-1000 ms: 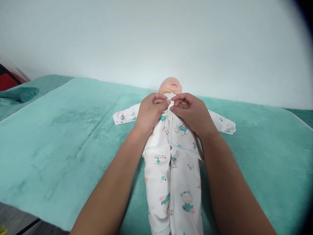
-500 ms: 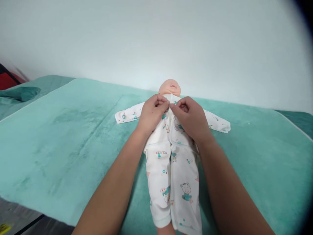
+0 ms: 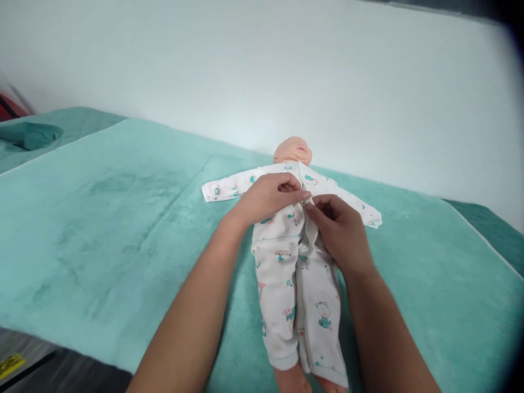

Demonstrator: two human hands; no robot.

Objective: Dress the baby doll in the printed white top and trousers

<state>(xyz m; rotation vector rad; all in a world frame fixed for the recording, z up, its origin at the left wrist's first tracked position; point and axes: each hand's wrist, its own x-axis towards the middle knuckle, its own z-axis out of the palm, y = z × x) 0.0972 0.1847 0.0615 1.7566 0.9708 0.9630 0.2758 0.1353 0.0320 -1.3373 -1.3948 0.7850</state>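
Observation:
A baby doll (image 3: 291, 151) lies on its back, dressed in a white baby outfit (image 3: 277, 273) printed with small animals. Its sleeves spread out to both sides and its feet show below the trouser legs. Over the chest, my left hand (image 3: 275, 197) pinches the edge of the top's front opening. Just below and to the right, my right hand (image 3: 339, 225) grips the other front edge, which is folded up a little. The fingertips of both hands nearly meet at the opening. Any fastener between them is too small to make out.
A green plush cover (image 3: 123, 229) lies over the table, with a rumpled fold (image 3: 33, 135) at the far left. Behind it rises a white wall (image 3: 229, 71). A yellow label (image 3: 11, 364) shows on the floor at lower left.
Both hands have moved from near the doll's neck down to mid-chest. The right front edge of the top is now lifted and folded. The view has shifted slightly.

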